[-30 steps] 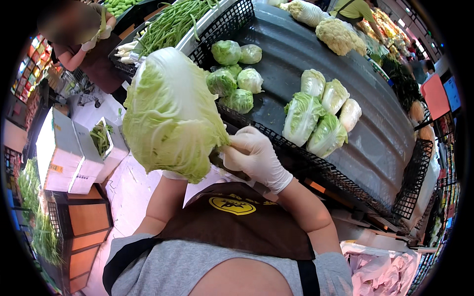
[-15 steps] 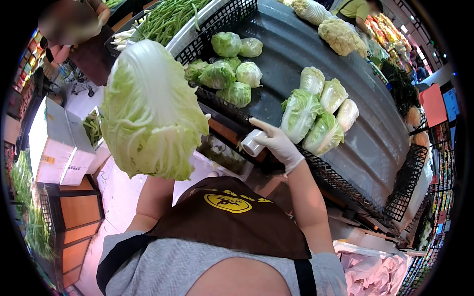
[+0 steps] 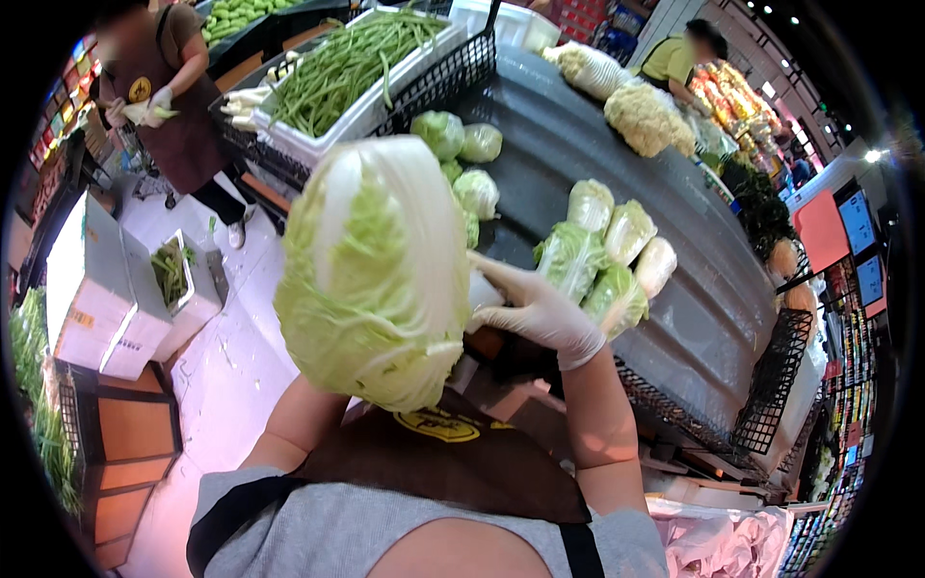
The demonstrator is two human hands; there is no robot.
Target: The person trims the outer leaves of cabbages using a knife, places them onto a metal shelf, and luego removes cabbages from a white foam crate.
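Observation:
A large napa cabbage [image 3: 371, 279], pale green with broad white ribs, is held up in front of my apron. My left forearm [image 3: 306, 419] runs up behind it, and the cabbage covers the left hand that supports it. In a white glove, my right hand [image 3: 540, 313] grips a small white roll [image 3: 482, 289] at the cabbage's right side. Thumb and fingers lie around the roll, whose left part is hidden by the leaves. Whether the roll touches the cabbage I cannot tell.
Several wrapped cabbages [image 3: 631, 231] lie on the dark ribbed display table [image 3: 540, 135], with cauliflower [image 3: 647, 118] farther back. Green beans [image 3: 356, 72] fill a white box at the back left. White foam boxes [image 3: 101, 289] stand at left. A co-worker [image 3: 173, 106] holds a vegetable there.
The cabbage has moved right and lower, and now hides part of the roll. My right hand has brought the roll up against or beside it. The co-worker's hands have come into view.

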